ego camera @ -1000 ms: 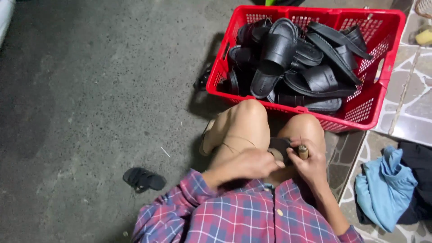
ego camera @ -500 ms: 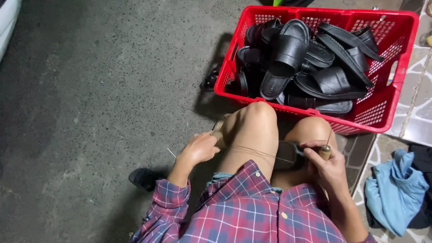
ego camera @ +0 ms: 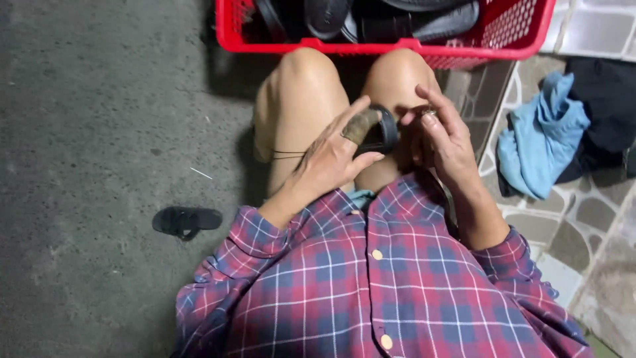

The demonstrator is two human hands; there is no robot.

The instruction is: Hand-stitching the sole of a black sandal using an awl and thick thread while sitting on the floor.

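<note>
The black strap piece (ego camera: pixel 383 130) sits between the person's two hands, held just above the bare knees and close against the plaid shirt (ego camera: pixel 371 278). The left hand (ego camera: pixel 334 156) closes its fingers on the near edge of the piece, thumb under it, with a dull wrap of tape on one fingertip (ego camera: pixel 361 126). The right hand (ego camera: pixel 445 142) has its fingers curled about a small tool or fitting at the strap's far edge; what exactly it pinches is too small to tell.

The step in hand looks like fitting or trimming this one part. The next move would seem to call for a steady left grip while the right works at the edge, since the piece is soft and could fold.

On the concrete floor (ego camera: pixel 99 99) to the person's left lies a single black sole (ego camera: pixel 187 220), well apart from the hands. To the right, a blue cloth (ego camera: pixel 540 136) is heaped on stone paving beside a dark garment (ego camera: pixel 606 106). Beyond the knees stands a red plastic crate (ego camera: pixel 523 30) filled with black sandals (ego camera: pixel 411 16).
</note>
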